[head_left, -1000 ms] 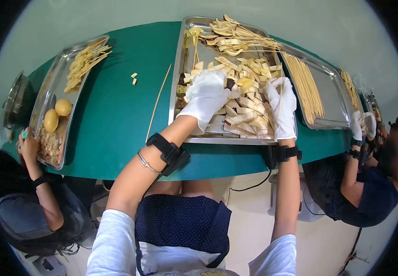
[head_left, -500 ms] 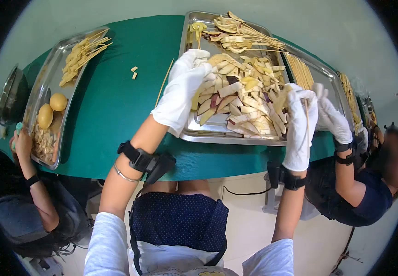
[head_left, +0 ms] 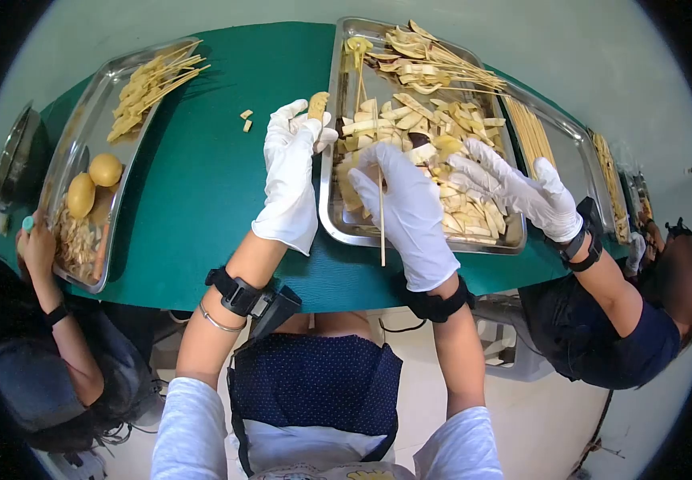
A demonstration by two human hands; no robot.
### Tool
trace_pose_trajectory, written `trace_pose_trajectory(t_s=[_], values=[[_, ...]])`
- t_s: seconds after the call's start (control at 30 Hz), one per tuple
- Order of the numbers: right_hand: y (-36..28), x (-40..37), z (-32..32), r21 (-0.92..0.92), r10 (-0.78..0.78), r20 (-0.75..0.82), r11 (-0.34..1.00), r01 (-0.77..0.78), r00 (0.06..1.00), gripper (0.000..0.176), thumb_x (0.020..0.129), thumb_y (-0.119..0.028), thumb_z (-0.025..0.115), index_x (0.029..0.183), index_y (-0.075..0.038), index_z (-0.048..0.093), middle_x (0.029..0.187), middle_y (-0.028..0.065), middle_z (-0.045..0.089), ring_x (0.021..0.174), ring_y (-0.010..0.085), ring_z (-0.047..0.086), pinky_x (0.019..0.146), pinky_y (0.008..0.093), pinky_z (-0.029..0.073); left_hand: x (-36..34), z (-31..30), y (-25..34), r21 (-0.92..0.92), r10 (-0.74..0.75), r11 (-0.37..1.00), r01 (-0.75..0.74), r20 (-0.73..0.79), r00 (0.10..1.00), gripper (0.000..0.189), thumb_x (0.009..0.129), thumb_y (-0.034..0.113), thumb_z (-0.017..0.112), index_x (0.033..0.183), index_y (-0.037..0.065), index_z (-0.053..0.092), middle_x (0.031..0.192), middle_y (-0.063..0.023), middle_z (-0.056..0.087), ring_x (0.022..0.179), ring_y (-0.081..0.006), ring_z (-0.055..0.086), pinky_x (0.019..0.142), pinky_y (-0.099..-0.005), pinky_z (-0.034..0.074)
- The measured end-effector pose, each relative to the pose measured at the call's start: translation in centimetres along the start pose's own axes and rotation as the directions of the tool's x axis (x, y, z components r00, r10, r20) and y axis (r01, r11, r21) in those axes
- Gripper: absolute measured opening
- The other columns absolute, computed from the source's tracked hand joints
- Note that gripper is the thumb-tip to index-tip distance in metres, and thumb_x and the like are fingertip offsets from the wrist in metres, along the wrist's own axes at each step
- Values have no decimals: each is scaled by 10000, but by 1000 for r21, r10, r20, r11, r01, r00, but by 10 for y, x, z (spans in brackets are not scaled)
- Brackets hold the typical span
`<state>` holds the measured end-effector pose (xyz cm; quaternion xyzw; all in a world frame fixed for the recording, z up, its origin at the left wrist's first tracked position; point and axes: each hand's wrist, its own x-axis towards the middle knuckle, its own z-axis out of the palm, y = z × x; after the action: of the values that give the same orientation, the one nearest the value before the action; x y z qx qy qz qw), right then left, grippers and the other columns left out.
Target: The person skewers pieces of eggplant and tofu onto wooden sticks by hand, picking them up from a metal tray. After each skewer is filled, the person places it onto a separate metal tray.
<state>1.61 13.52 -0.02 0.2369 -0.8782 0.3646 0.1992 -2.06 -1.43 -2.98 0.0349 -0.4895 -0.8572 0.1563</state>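
My left hand (head_left: pixel 290 172), in a white glove, is at the left edge of the big metal tray (head_left: pixel 327 196). Its fingers pinch a pale yellow-brown vegetable slice (head_left: pixel 319 106) that sticks up from the fingertips. My right hand (head_left: pixel 410 212), also gloved, is closed around a thin wooden skewer (head_left: pixel 382 220), held upright over the near left part of the tray. Below and behind it lies a heap of cut vegetable pieces (head_left: pixel 462 212), pale with some purple skin. Filled skewers (head_left: pixel 434 60) rest along the tray's far side.
A co-worker's gloved hand (head_left: pixel 514 188) reaches over the tray from the right, beside a bundle of bare skewers (head_left: pixel 528 132). On the left, another tray (head_left: pixel 122 172) holds filled skewers, two peeled potatoes (head_left: pixel 82 194) and peelings. Another person's hand (head_left: pixel 38 248) is beside it.
My right hand has swung left with the skewer, from the tray's right side to near my left hand. My left hand has shifted left, and its slice now shows. The co-worker's hand has reached further in.
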Motion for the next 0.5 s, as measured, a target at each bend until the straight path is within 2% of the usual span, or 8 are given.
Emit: trace_pose_trajectory(t_s=[0.1, 0.2, 0.4, 0.43, 0.5], values=[[-1, -2, -3, 41, -4, 6, 999, 4, 1000, 99, 847, -140, 624, 888, -68, 570, 759, 125, 594, 670, 302, 597, 586, 362, 479, 0, 1, 2, -31, -2, 1000, 3, 19, 1000, 357, 887, 50, 555, 1213, -16, 426, 928, -98, 634, 756, -115, 624, 685, -218, 481], [-8, -2, -12, 72, 67, 33, 995, -70, 997, 92, 864, -154, 604, 860, -67, 576, 755, 134, 586, 672, 312, 597, 592, 376, 473, 3, -1, 0, -24, -17, 1000, 18, 47, 999, 366, 885, 44, 547, 1225, -9, 422, 960, -100, 629, 805, -140, 643, 724, -243, 497], [-37, -11, -18, -8, -106, -54, 994, 105, 993, 118, 894, -140, 553, 817, -51, 563, 699, 125, 540, 631, 313, 567, 570, 377, 456, -1, 5, 5, -36, 6, 999, -2, 85, 996, 381, 883, 40, 502, 1251, -10, 411, 1042, -113, 601, 854, -172, 650, 797, -287, 506], [-43, -15, -19, 3, -89, 11, 996, 89, 996, 105, 900, -145, 540, 851, -54, 559, 719, 123, 535, 659, 310, 568, 591, 378, 454, 0, 5, 4, -39, 9, 999, -6, 92, 996, 386, 881, 41, 499, 1253, -11, 410, 1053, -114, 596, 859, -174, 649, 801, -290, 505], [-51, -22, -18, 27, -59, 33, 998, 58, 998, 136, 922, -155, 523, 933, -36, 588, 828, 139, 591, 760, 312, 601, 689, 348, 476, 3, 1, 0, -19, 24, 1000, -22, 102, 995, 392, 876, 46, 505, 1251, -12, 411, 1055, -113, 593, 872, -176, 647, 800, -285, 504]])
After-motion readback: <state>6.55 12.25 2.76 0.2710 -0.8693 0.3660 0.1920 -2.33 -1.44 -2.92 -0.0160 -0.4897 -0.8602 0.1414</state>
